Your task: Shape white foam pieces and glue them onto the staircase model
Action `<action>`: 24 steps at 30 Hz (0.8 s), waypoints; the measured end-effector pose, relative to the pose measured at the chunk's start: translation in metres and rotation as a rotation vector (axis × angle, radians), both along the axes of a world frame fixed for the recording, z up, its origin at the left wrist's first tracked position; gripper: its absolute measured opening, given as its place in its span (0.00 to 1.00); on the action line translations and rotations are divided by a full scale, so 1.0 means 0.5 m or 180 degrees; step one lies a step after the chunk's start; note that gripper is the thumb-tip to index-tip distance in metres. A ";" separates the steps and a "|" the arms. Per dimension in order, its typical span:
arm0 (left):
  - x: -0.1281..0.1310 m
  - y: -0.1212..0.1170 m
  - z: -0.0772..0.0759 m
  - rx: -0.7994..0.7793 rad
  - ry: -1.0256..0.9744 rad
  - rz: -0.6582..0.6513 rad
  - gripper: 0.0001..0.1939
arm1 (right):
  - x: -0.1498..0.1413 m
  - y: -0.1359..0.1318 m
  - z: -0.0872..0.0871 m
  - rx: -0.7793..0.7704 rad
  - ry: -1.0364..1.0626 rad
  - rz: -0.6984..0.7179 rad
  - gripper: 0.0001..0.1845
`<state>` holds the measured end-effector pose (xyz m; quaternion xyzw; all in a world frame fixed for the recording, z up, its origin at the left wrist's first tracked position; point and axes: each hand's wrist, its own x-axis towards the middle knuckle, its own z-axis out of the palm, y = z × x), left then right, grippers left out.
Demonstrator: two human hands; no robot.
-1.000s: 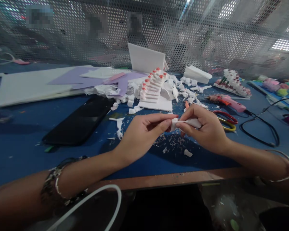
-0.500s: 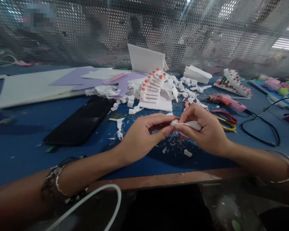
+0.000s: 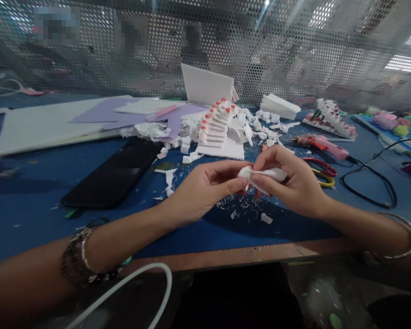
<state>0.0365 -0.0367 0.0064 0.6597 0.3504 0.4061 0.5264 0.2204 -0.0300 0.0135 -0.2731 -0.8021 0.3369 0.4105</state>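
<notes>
Between my two hands is a small white piece of crumpled, twisted paper or thin foam (image 3: 246, 172), pinched at its narrow middle. My left hand (image 3: 205, 189) holds its bunched left end between thumb and fingers. With thumb and fingertips, my right hand (image 3: 291, 183) grips the wider, flatter end. White shreds and one small scrap (image 3: 266, 218) lie on the blue table below. Just beyond my hands stands a little white staircase model (image 3: 215, 135) with red-topped posts. Scissors with red and yellow handles (image 3: 324, 172) lie partly hidden behind my right hand.
A black phone (image 3: 113, 176) lies left of my hands. Behind it are white boards (image 3: 37, 123) and purple sheets (image 3: 102, 112). To the right sit a pink glue gun (image 3: 332, 148) with a black cord (image 3: 370, 194) and a white-and-red model (image 3: 329, 119). A perforated metal screen (image 3: 150, 59) closes the back.
My left thumb and fingers have shifted slightly left and lower, showing more of the white piece's bunched end. My right hand keeps its grip with little movement.
</notes>
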 end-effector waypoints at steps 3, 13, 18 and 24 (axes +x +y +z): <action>-0.001 0.002 0.001 0.0043 0.0038 0.0053 0.14 | 0.000 -0.002 0.002 -0.0150 0.0069 0.0077 0.06; 0.001 0.005 0.000 -0.0409 -0.0191 0.0068 0.15 | -0.004 -0.003 0.005 -0.0489 0.0165 0.0194 0.05; 0.003 0.007 -0.001 -0.0532 -0.0536 -0.0119 0.12 | -0.001 -0.003 0.008 -0.0528 0.0136 0.0215 0.05; 0.004 0.006 0.000 -0.0681 -0.0737 -0.0308 0.09 | 0.001 -0.006 0.014 -0.0626 0.0150 0.0303 0.05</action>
